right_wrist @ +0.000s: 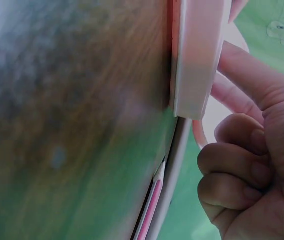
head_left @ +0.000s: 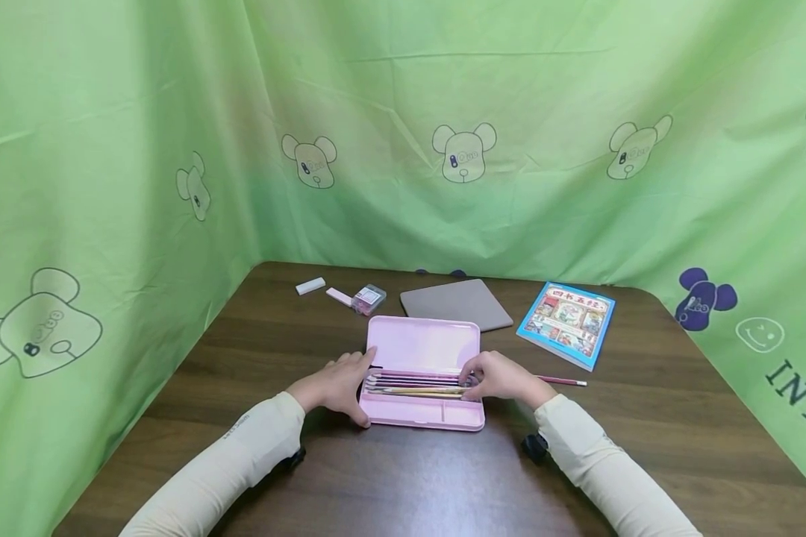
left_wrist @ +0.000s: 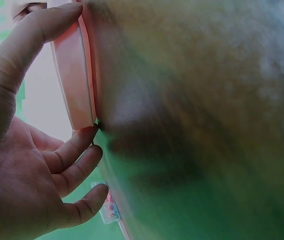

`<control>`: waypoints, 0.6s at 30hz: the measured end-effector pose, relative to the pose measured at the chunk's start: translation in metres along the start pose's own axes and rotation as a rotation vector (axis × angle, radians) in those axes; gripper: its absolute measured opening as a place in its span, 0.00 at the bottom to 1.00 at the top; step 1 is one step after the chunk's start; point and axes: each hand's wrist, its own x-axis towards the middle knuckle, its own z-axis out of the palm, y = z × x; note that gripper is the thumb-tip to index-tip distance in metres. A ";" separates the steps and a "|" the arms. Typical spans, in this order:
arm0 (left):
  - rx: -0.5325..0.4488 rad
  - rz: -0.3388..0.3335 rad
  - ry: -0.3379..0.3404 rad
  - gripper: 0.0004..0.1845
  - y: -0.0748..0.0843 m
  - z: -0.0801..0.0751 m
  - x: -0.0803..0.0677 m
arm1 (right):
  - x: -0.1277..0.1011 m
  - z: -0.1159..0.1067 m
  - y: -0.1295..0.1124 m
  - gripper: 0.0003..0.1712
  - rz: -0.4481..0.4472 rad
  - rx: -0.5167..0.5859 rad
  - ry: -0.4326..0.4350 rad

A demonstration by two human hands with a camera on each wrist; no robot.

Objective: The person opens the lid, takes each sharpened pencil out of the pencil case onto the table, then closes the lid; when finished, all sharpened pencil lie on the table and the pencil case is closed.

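You have the shallow pink rectangular pencil case, smooth and hard-looking, at the near middle of the table, its pink lid raised on the far side. A row of slim pencils in dark and yellowish tones lies lengthwise inside. Your left hand steadies the case's left end, fingers spread apart, thumb at the near corner. Your right hand reaches in at the right end, thumb and index finger at the pencil ends, the other three curled; whether those two tips clamp anything cannot be told. In judgement, the loading is well advanced. Outstanding: one pink, white-ended wooden pencil lies outside, right of the case, and the lid is not closed. The white oblong block and small clear plastic box, far left, also remain outside.
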 end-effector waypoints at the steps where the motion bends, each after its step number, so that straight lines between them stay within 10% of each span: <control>1: 0.001 0.002 0.003 0.66 0.000 0.000 0.000 | 0.000 0.000 0.000 0.10 -0.004 -0.002 -0.010; 18: -0.005 -0.012 -0.009 0.65 0.000 0.001 0.001 | 0.010 0.001 -0.001 0.05 -0.069 0.000 -0.119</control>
